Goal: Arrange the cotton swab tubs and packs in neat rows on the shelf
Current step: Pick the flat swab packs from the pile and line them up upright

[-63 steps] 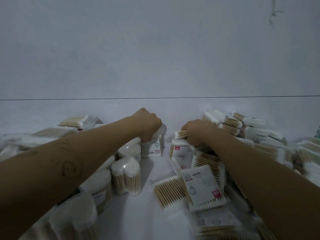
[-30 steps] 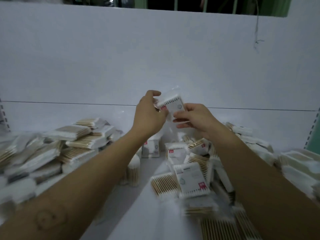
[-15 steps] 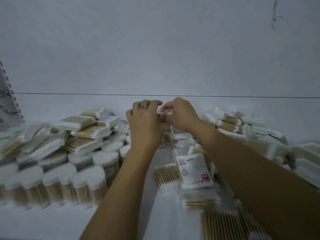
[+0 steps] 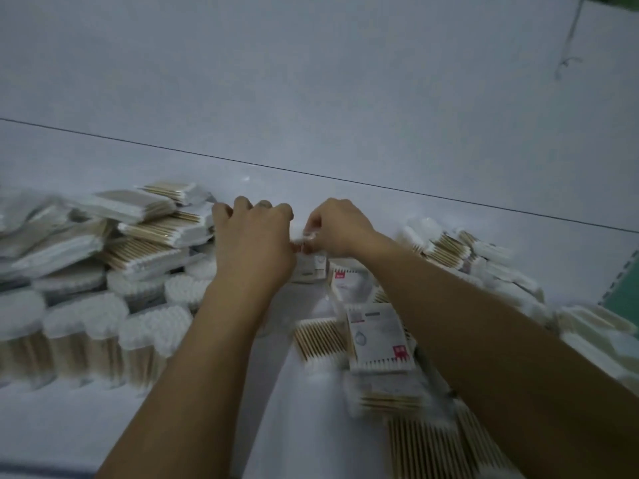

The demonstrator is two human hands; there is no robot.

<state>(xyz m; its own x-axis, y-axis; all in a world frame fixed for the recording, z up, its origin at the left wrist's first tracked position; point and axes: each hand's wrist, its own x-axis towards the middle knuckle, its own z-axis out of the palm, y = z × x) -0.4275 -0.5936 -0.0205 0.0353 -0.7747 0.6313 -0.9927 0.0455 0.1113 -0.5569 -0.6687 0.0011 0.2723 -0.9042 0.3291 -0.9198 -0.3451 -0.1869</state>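
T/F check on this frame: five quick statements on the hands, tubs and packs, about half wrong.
1. The left hand and right hand meet at the back of the shelf. True.
2. The right hand lies flat and open on the shelf. False: its fingers pinch a small pack.
3. A row of upright tubs stands left of the left forearm. True.
4. The labelled pack with the red mark lies left of the left forearm. False: it lies between the forearms, close to the right one.
5. The flat packs at the back left stand upright in a neat row. False: they lie flat in a loose pile.
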